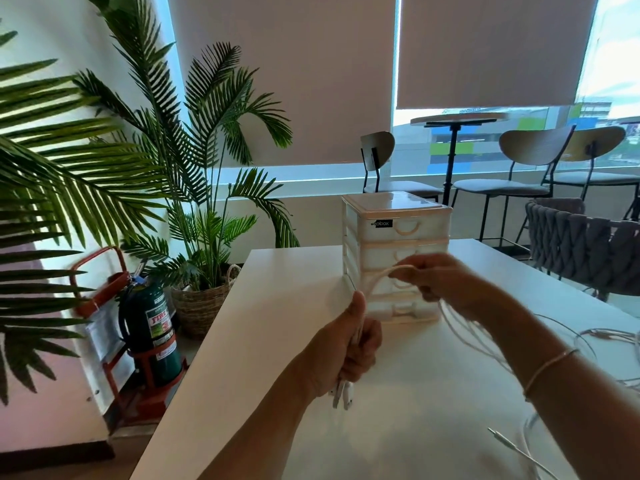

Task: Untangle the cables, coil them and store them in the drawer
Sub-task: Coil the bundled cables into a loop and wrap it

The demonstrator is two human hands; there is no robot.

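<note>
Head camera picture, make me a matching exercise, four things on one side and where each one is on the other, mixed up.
Things:
1. drawer unit
2. fire extinguisher
3. white cable
4. bracelet

Places:
A. on the floor left of the table
B. on the right wrist
C. on the table, behind the hands
D. stretched between the left hand and right hand

Pairs: 1-C, 2-A, 3-D, 4-B

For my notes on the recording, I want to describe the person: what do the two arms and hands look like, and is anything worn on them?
Both forearms are bare, with no sleeves in view and no gloves. The right wrist carries a thin, pale bracelet. No ring or watch can be seen on the left hand or the right hand, though the right hand is blurred.
</note>
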